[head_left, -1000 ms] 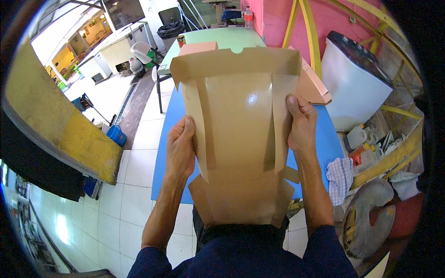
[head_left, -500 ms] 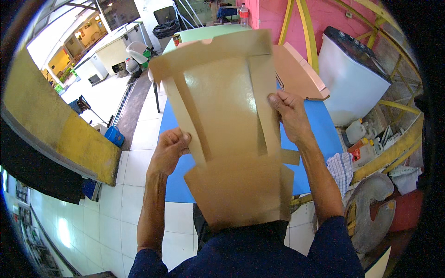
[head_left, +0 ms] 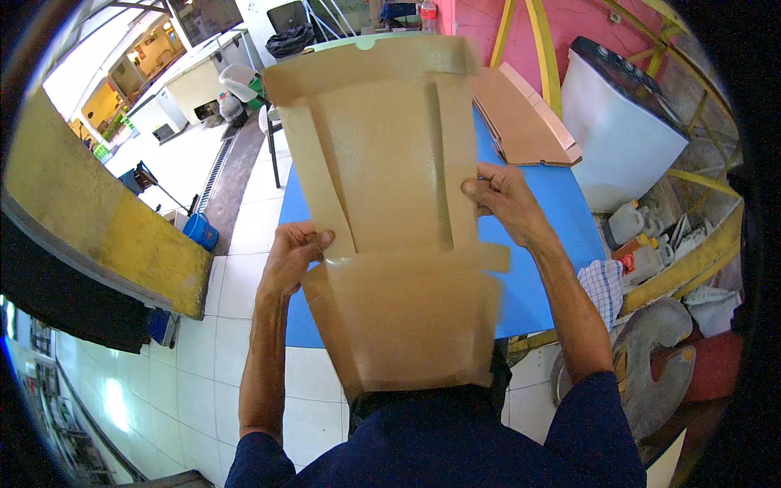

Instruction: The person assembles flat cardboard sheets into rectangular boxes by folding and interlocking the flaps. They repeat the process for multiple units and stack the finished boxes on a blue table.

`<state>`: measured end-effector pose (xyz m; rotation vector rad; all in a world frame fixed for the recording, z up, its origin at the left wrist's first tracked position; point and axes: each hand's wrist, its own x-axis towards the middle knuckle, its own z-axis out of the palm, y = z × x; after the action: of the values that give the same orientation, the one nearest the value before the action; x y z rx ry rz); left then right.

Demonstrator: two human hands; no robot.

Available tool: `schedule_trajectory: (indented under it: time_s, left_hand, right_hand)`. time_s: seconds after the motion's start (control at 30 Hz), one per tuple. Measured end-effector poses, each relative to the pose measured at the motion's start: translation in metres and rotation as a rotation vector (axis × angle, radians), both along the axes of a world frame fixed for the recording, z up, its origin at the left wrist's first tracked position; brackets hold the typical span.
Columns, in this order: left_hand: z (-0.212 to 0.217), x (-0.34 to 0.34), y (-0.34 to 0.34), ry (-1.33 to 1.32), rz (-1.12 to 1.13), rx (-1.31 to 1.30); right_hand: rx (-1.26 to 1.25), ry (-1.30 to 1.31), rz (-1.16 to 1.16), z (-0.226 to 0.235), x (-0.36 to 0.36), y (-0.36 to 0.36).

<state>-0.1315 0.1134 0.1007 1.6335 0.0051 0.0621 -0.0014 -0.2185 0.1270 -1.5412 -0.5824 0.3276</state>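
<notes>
A brown cardboard box blank (head_left: 382, 163), with creased side flaps partly folded in, is held up in front of me over the table. Its lower panel reaches down toward my body. My left hand (head_left: 294, 254) pinches its left side flap between thumb and fingers. On the opposite edge, my right hand (head_left: 503, 199) grips the right flap, thumb on the near face and fingers behind. The blue tabletop (head_left: 545, 236) shows on both sides of the cardboard, and more flat cardboard blanks (head_left: 529, 122) lie at its far right.
Right of the table stands a white washing machine (head_left: 614, 130) with a dark top. Plastic jugs (head_left: 643, 252) and a checked cloth (head_left: 602, 289) are at the right. A yellow pillar (head_left: 122, 236) and a blue bucket (head_left: 200, 233) are to the left. A bottle (head_left: 428, 16) stands at the back.
The cardboard blank has shifted slightly left and straightened, and its lower panel has swung left. Both hands keep their hold; the right has moved a little left. More of the cardboard stack shows.
</notes>
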Motion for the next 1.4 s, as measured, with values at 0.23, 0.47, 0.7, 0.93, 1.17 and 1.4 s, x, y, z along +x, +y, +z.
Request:
schedule_trajectory:
  time_s: [0.23, 0.47, 0.7, 0.93, 1.17, 1.4]
  left_hand:
    - [0.001, 0.007, -0.002, 0.023, 0.063, -0.061]
    - [0.011, 0.014, 0.006, 0.043, -0.067, -0.316]
    - [-0.005, 0.017, -0.01, -0.028, -0.041, -0.363]
    - [-0.019, 0.035, -0.026, 0.051, 0.153, -0.242]
    - [-0.058, 0.031, -0.027, 0.197, 0.15, -0.316]
    - [-0.078, 0.028, -0.037, 0.306, 0.191, -0.294]
  right_hand:
    - [-0.274, -0.162, -0.032, -0.021, 0.006, -0.004]
    - [-0.31, -0.203, 0.035, -0.019, 0.014, -0.008]
    - [-0.28, -0.081, -0.084, 0.011, 0.046, -0.024]
    - [-0.038, 0.217, 0.113, -0.002, 0.047, -0.038]
    - [0.263, 0.536, 0.175, -0.1, 0.033, -0.047]
    - [-0.153, 0.464, -0.059, -0.126, 0.022, -0.032]
